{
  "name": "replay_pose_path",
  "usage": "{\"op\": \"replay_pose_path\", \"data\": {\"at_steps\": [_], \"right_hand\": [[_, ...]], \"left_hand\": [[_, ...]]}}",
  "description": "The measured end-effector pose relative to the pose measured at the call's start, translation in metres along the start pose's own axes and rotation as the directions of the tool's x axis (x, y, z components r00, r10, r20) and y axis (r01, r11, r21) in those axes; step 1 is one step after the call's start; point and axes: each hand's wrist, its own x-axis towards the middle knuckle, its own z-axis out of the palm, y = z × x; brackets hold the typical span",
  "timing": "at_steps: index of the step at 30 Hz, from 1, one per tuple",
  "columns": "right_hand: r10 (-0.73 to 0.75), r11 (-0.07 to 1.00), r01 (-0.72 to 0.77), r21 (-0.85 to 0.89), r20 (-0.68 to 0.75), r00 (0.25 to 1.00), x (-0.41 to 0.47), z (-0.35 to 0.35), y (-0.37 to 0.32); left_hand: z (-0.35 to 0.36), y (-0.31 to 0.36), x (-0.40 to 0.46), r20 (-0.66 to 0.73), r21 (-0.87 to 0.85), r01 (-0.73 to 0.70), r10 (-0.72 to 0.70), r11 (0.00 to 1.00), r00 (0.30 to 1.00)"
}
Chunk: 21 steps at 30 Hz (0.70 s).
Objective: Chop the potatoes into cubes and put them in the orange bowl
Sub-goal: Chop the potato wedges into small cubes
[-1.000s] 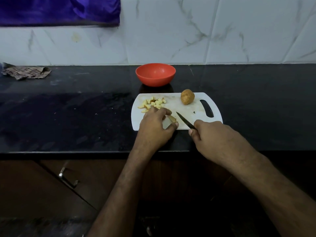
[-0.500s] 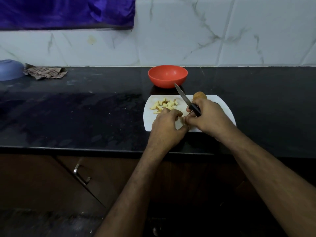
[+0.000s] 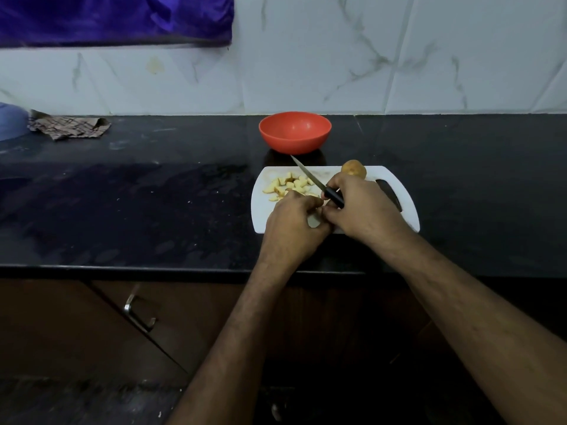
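Both hands meet over the near middle of a white cutting board [image 3: 259, 210] on a black countertop [image 3: 153, 210]. Right hand [image 3: 363, 210] grips the black handle of a knife [image 3: 317, 187], blade angled up and away to the left, tip pointing toward the orange bowl [image 3: 295, 131] and stopping just short of it. Left hand [image 3: 293, 228] has fingers curled, fingertips touching the right hand's; a pale bit shows between them, probably a potato piece, but cannot tell what the left hand grasps. Pile of cut potato pieces [image 3: 288, 187] lies on the board's far left part, just beyond the left hand. One whole unpeeled potato [image 3: 354, 169] sits at the board's far edge, partly hidden behind the right hand. Orange bowl stands on the counter just beyond the board, no potato visible inside. Far left: a checked cloth [image 3: 70, 127] and the edge of a blue bowl [image 3: 10, 121].
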Motion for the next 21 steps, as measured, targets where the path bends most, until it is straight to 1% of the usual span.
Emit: {"op": "replay_pose_path", "data": {"at_steps": [2,7,12,14,21], "right_hand": [[-0.002,0.999,0.000,-0.033,-0.035,0.999,0.003,-0.001,0.000],[0.013,1.000,-0.015,-0.013,-0.132,0.991,0.007,0.001,0.012],[-0.062,0.998,0.061,-0.009,-0.186,0.981,0.007,0.010,0.017],[-0.094,0.995,0.088,-0.037,-0.227,0.969,0.010,0.012,0.019],[-0.128,0.988,0.100,-0.116,-0.274,0.953,0.021,0.022,0.021]], "left_hand": [[-0.001,0.001,0.000,-0.004,0.001,0.007,-0.007,1.000,1.000],[0.000,0.001,-0.001,-0.003,-0.005,0.016,-0.016,1.000,1.000],[0.001,0.003,-0.002,-0.012,-0.002,0.021,-0.021,1.000,1.000],[0.000,0.004,-0.002,-0.018,0.009,0.017,-0.016,1.000,1.000],[-0.002,0.005,-0.003,0.007,0.040,0.024,-0.024,0.999,1.000]]}}
